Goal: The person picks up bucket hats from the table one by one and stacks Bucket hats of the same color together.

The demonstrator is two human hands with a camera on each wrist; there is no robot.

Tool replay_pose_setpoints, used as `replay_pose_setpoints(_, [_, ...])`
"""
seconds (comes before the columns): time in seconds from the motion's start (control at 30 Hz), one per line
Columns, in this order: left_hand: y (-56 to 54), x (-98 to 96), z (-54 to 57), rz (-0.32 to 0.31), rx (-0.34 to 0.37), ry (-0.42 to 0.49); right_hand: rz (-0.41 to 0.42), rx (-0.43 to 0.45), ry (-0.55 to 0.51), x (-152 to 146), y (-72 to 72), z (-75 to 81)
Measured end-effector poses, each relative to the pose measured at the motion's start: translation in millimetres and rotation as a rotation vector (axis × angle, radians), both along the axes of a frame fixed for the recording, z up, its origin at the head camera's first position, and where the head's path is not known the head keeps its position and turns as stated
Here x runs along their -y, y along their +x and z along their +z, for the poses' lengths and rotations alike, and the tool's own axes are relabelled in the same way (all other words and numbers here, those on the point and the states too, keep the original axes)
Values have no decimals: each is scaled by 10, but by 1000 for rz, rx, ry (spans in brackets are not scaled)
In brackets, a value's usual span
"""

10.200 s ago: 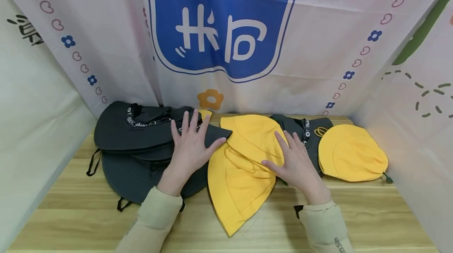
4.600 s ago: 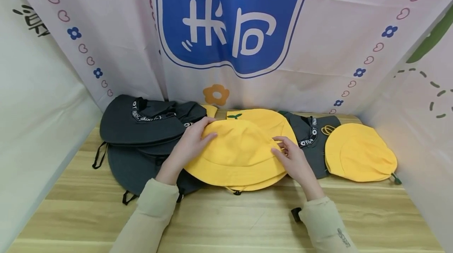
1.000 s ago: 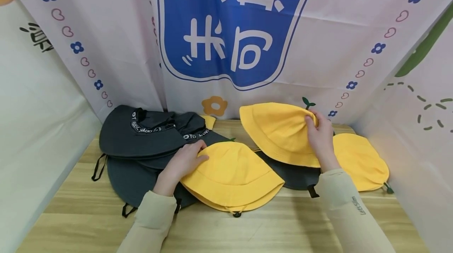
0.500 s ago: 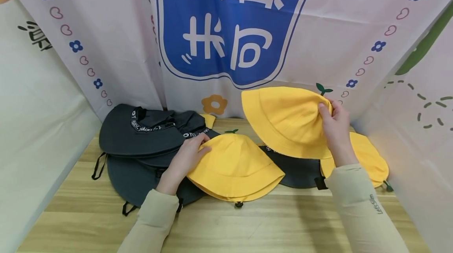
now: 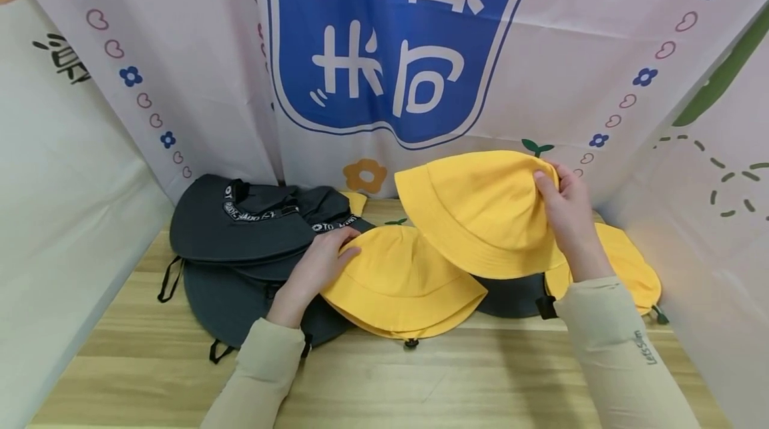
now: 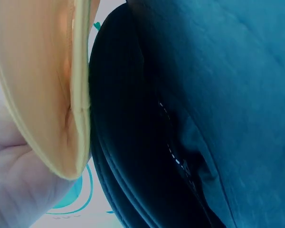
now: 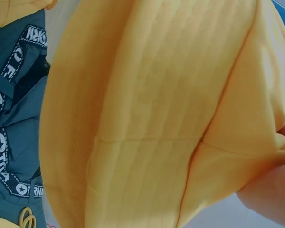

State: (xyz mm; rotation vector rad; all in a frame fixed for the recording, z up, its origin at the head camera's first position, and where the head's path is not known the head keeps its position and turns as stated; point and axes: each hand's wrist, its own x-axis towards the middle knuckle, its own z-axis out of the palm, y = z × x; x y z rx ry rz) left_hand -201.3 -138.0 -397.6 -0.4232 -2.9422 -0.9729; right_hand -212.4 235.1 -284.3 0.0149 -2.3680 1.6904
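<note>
My right hand (image 5: 571, 212) pinches the crown of a yellow bucket hat (image 5: 480, 212) near its green sprout, holding it tilted above the table. In the right wrist view this hat's stitched brim (image 7: 156, 95) fills the middle, with part of the hand (image 7: 270, 187) at the right edge. My left hand (image 5: 318, 272) holds the left side of a second yellow bucket hat (image 5: 399, 275), thumb in front; its far fingers are hidden. That hat has a green sprout on top and a black cord stopper (image 5: 411, 343) below its brim. The raised brim overlaps it in the head view.
Dark grey hats (image 5: 240, 235) with lettered bands are piled at the left, a bit of yellow cloth (image 5: 356, 202) behind them. Another dark hat (image 5: 510, 295) lies under the raised one. A yellow hat (image 5: 625, 262) lies at the far right. Fabric walls (image 5: 541, 82) enclose the wooden table (image 5: 384, 389).
Earlier the two yellow hats lay overlapping in the middle. The right hand has since lifted one up and rightward, then shifted it slightly left. The left hand keeps hold of the other.
</note>
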Motion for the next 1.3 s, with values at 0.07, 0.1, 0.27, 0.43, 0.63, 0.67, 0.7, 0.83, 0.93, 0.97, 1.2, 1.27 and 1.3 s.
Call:
replay_pose_setpoints(0.07, [-2,15,14,-2,13,6,33,9,-60,0,4,17])
replay_pose_setpoints(0.1, [1,24,19,-4,16,8,49,14,-87,5,3,22])
replay_pose_setpoints(0.27, [1,55,48,-7,27,50,106,74,-38,82,-10,-2])
replay_pose_setpoints(0.43, [-21,90,53,-19,44,115,188,147,85,234,-22,-109])
replay_pose_setpoints(0.63, [-50,150,60,-16,120,194,280,201,165,449,-56,-304])
replay_pose_setpoints(0.67, [-50,158,70,-19,138,218,292,201,180,486,-63,-341])
replay_pose_setpoints(0.7, [-51,165,78,-23,159,246,304,202,191,523,-70,-376])
replay_pose_setpoints(0.83, [-34,184,122,-36,266,355,347,200,214,665,-75,-489])
replay_pose_setpoints(0.93, [-24,199,146,-47,330,387,371,193,234,759,-69,-543])
replay_pose_setpoints(0.97, [-21,204,154,-52,341,386,377,192,242,787,-68,-558])
replay_pose_setpoints(1.2, [10,210,187,-89,290,299,419,179,260,928,-80,-667])
replay_pose_setpoints(1.27, [5,203,179,-112,257,270,421,174,262,954,-85,-696])
replay_pose_setpoints(1.3, [4,196,175,-120,248,261,420,175,258,966,-88,-712])
